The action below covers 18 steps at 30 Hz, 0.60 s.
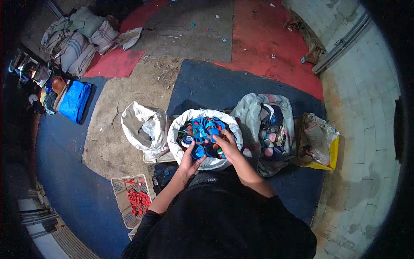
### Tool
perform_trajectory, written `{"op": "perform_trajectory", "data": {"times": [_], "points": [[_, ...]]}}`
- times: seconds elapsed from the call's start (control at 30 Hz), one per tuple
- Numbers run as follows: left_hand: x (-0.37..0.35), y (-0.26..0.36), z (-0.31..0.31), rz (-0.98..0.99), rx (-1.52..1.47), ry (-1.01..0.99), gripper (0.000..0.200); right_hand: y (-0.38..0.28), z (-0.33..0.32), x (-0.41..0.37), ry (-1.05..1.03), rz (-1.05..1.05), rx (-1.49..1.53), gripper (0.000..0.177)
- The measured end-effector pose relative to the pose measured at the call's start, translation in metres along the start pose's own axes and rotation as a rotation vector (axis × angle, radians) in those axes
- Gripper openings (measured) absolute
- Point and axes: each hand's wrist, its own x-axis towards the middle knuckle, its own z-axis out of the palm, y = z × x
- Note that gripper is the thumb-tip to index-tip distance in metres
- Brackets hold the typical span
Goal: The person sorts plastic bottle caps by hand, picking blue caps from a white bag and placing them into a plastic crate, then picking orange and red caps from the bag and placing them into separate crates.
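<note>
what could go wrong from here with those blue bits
The blue plastic cap at the left hand could slip and be hard to find among the similar blue pieces below.

The blue piece at the right hand might drop toward the grey woven sack, which stands open close by and holds mixed items.

Pulling on the soft fabric rim of the white sack might tip pieces out.

My feed gives me dim, uneven light, black corners, and a pale grey block wall (pixel 360 125) bowed by distortion.
</note>
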Motion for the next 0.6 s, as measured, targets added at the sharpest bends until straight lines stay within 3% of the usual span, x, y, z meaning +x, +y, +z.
{"op": "perform_trajectory", "data": {"times": [0.17, 0.27, 0.3, 0.4, 0.6], "points": [[0.006, 0.001, -0.002, -0.037, -0.058, 0.008, 0.033, 0.004, -0.008, 0.002, -0.039, -0.077, -0.137, 0.035], [0.006, 0.001, -0.001, 0.008, -0.102, 0.003, 0.035, 0.001, -0.014, 0.004, -0.033, 0.031, 0.143, 0.043], [0.007, 0.002, -0.002, 0.008, -0.137, -0.017, 0.036, -0.023, -0.006, -0.006, -0.113, 0.106, 0.428, 0.046], [0.008, 0.004, -0.001, 0.013, -0.214, -0.056, 0.040, -0.042, -0.003, -0.013, -0.215, 0.256, 0.827, 0.047], [0.003, 0.003, 0.001, -0.010, -0.274, -0.080, 0.044, -0.057, 0.013, -0.023, -0.282, 0.021, 0.672, 0.040]]}}
